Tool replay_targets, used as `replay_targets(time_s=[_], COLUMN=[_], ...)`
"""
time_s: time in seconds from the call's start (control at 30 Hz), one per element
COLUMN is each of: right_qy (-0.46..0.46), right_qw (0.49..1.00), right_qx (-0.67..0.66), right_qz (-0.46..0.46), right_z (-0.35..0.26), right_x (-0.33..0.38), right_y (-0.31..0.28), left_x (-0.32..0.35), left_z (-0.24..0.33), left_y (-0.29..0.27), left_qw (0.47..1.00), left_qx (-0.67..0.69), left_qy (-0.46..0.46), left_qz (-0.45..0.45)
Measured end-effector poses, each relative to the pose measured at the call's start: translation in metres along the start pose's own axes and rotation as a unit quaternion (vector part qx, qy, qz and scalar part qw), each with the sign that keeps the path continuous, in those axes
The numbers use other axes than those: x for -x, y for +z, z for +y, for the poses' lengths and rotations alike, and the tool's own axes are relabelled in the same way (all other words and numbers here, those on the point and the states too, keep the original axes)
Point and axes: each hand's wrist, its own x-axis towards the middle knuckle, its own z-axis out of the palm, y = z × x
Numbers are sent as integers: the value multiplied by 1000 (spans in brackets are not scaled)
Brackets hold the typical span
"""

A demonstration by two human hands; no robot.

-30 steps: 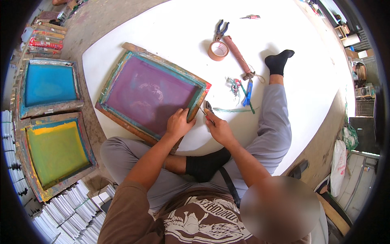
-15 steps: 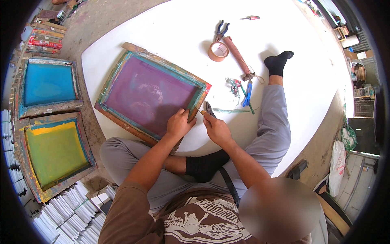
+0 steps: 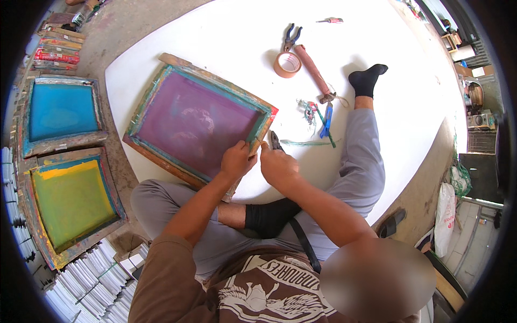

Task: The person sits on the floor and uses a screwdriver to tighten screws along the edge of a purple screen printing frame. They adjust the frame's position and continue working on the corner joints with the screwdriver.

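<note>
A wooden screen printing frame (image 3: 141,149) with purple mesh lies at a slant on the white board, its near right corner close to my lap. My left hand (image 3: 237,160) is closed on the right-hand edge of this frame. Just beside that edge, my right hand (image 3: 279,167) is clenched, its index finger and thumb turned toward the wood. Something thin may be in its grip, but the fingers hide it. Dark pliers (image 3: 276,141) lie right behind my right knuckles, partly covered by the hand.
Farther off lie a brown tape roll (image 3: 287,65), a hammer (image 3: 312,70), black-handled pliers (image 3: 291,37), a blue cutter (image 3: 326,121), tangled string (image 3: 309,110) and a screwdriver (image 3: 330,20). Blue (image 3: 62,112) and yellow-green (image 3: 75,202) screens and paper stacks (image 3: 89,288) stand left.
My right hand has shifted left and turned over, closing in on the frame's edge; the slim tan piece at its fingertips is now hidden. My left hand keeps its hold.
</note>
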Motion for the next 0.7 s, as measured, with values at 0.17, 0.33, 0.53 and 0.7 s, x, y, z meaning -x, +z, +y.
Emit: replay_targets(time_s=[0.17, 0.33, 0.53, 0.7], right_qy=[-5, -13, -56, -51], right_qw=[994, 997, 972, 978], right_qx=[-106, -56, -209, -162], right_qz=[17, 51, 95, 121], right_z=[14, 26, 42, 42], right_x=[-8, -7, -13, -13], right_y=[22, 33, 50, 59], left_x=[-1, -4, -4, -3], left_z=[2, 3, 4, 4], left_y=[-2, -8, -7, -6], left_qw=[1000, 1000, 1000, 1000], left_qx=[9, 26, 24, 11], left_qy=[6, -7, -13, -20], left_qz=[24, 4, 4, -2])
